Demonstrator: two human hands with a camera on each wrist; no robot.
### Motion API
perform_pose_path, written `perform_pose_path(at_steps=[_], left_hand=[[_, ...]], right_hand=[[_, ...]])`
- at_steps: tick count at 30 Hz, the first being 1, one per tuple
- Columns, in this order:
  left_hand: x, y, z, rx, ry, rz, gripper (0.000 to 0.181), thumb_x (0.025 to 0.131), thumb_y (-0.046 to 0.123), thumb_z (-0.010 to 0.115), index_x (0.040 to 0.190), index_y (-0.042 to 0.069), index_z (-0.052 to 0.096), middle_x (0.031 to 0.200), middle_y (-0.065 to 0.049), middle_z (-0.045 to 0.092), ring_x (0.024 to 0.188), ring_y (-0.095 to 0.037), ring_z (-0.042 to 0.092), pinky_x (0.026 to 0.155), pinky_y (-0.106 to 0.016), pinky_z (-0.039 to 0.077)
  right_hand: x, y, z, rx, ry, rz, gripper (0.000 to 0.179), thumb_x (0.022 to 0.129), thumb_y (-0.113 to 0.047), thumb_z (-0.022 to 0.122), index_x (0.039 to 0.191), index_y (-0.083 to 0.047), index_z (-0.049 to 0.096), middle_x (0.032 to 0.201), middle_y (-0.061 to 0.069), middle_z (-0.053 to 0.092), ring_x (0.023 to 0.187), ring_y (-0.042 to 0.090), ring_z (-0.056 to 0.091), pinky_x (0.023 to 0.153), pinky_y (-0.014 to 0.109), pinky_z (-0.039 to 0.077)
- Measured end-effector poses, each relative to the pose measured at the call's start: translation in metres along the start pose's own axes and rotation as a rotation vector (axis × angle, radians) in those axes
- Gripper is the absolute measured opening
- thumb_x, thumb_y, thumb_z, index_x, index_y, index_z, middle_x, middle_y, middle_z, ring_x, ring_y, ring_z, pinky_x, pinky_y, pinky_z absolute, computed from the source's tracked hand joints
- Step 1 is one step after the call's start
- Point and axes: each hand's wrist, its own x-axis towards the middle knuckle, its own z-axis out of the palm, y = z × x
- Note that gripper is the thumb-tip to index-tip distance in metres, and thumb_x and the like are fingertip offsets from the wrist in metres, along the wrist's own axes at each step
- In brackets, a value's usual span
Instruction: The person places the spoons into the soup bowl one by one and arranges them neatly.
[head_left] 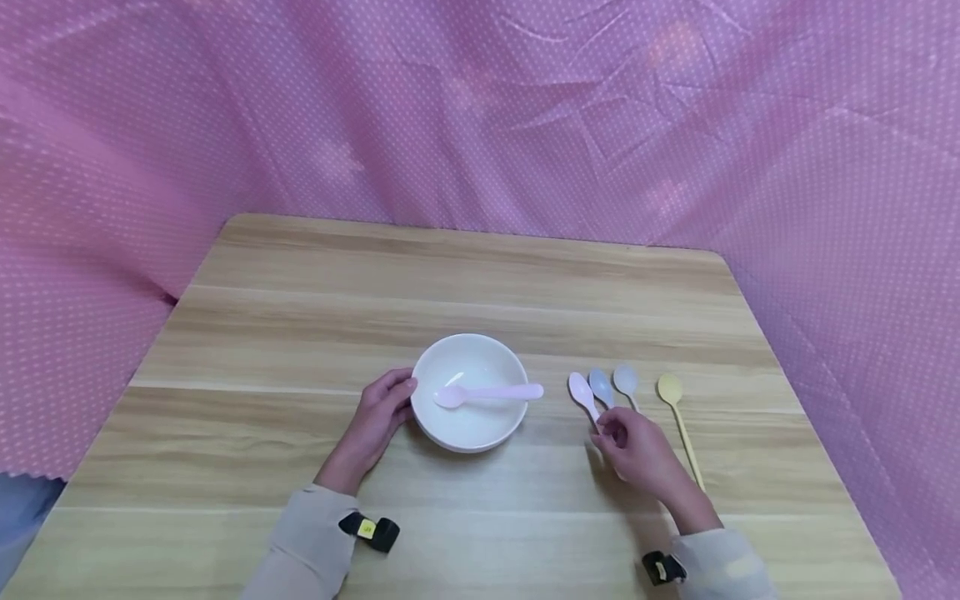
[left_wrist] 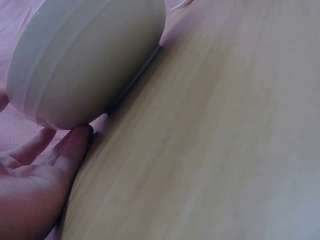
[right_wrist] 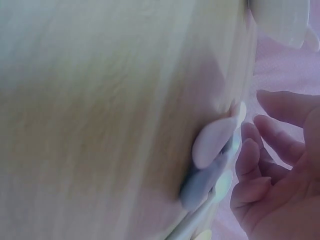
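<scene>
A white bowl (head_left: pixel 468 433) stands on the table, a pink spoon (head_left: pixel 487 394) lying across it with the handle over the right rim. My left hand (head_left: pixel 380 408) holds the bowl's left side, thumb at the rim; the left wrist view shows its fingertips against the bowl's outer wall (left_wrist: pixel 95 65). Right of the bowl, a second pink spoon (head_left: pixel 580 388), a blue spoon (head_left: pixel 600 387) and a pale grey spoon (head_left: pixel 625 380) lie close together. My right hand (head_left: pixel 637 450) is over their handles. In the right wrist view its thumb and fingers are apart, just above the spoons (right_wrist: pixel 212 142).
A yellow spoon (head_left: pixel 670 389) with a long handle lies to the right of the others, partly behind the right hand. The wooden table (head_left: pixel 450 275) has rounded far corners. Pink dotted cloth (head_left: pixel 480 108) hangs behind it and at both sides.
</scene>
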Motion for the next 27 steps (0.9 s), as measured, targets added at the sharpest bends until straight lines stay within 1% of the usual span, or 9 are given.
perform_pose_path(at_steps=[3,7,10,13,17,21,27], left_hand=[[0.000,0.000,0.000,-0.007,0.000,0.000,0.044,0.096,0.020,0.052,0.131,-0.006,0.045,0.119,-0.015,0.054,0.091,-0.014,0.059,0.082,-0.024,0.052],[0.000,0.000,-0.001,-0.004,-0.003,-0.011,0.045,0.096,0.021,0.052,0.131,-0.005,0.045,0.123,-0.017,0.052,0.093,-0.014,0.059,0.083,-0.024,0.051],[0.000,0.000,-0.001,-0.003,-0.005,-0.015,0.045,0.096,0.022,0.052,0.132,-0.004,0.044,0.125,-0.019,0.051,0.095,-0.014,0.059,0.084,-0.025,0.051],[0.001,0.000,-0.002,-0.004,-0.003,-0.016,0.045,0.096,0.023,0.052,0.131,-0.004,0.045,0.125,-0.019,0.051,0.095,-0.015,0.059,0.084,-0.025,0.051],[0.001,0.001,-0.002,-0.001,-0.007,-0.017,0.045,0.095,0.023,0.053,0.131,-0.003,0.045,0.126,-0.018,0.051,0.095,-0.015,0.059,0.085,-0.025,0.051],[0.000,0.001,-0.002,0.001,-0.019,-0.014,0.046,0.095,0.023,0.052,0.132,-0.004,0.044,0.126,-0.019,0.050,0.095,-0.015,0.059,0.085,-0.026,0.051],[0.000,0.001,-0.002,-0.005,-0.012,-0.012,0.045,0.096,0.022,0.052,0.131,-0.004,0.045,0.124,-0.018,0.051,0.094,-0.015,0.059,0.084,-0.025,0.051]], right_hand=[[-0.001,0.004,-0.002,-0.019,-0.005,0.036,0.013,0.080,-0.009,0.071,0.092,-0.005,0.064,0.077,0.001,0.060,0.068,0.013,0.051,0.059,0.024,0.043],[-0.003,0.010,-0.006,-0.066,-0.028,0.085,0.013,0.080,-0.009,0.070,0.091,-0.004,0.065,0.080,0.003,0.062,0.070,0.014,0.054,0.062,0.027,0.045],[-0.004,0.013,-0.009,-0.095,-0.047,0.103,0.014,0.079,-0.009,0.070,0.091,-0.002,0.065,0.082,0.005,0.062,0.072,0.015,0.055,0.063,0.029,0.046],[-0.004,0.013,-0.010,-0.095,-0.058,0.101,0.013,0.079,-0.008,0.070,0.090,-0.003,0.065,0.081,0.005,0.062,0.072,0.015,0.055,0.064,0.030,0.046],[-0.005,0.013,-0.009,-0.119,-0.057,0.090,0.012,0.078,-0.009,0.070,0.087,-0.005,0.065,0.076,0.001,0.062,0.069,0.013,0.054,0.063,0.029,0.045],[-0.005,0.012,-0.007,-0.141,-0.060,0.100,0.010,0.077,-0.011,0.071,0.085,-0.007,0.065,0.072,-0.001,0.061,0.065,0.011,0.053,0.060,0.028,0.044],[-0.004,0.012,-0.005,-0.151,-0.062,0.110,0.010,0.077,-0.012,0.072,0.084,-0.008,0.066,0.071,-0.002,0.063,0.062,0.010,0.053,0.058,0.027,0.045]])
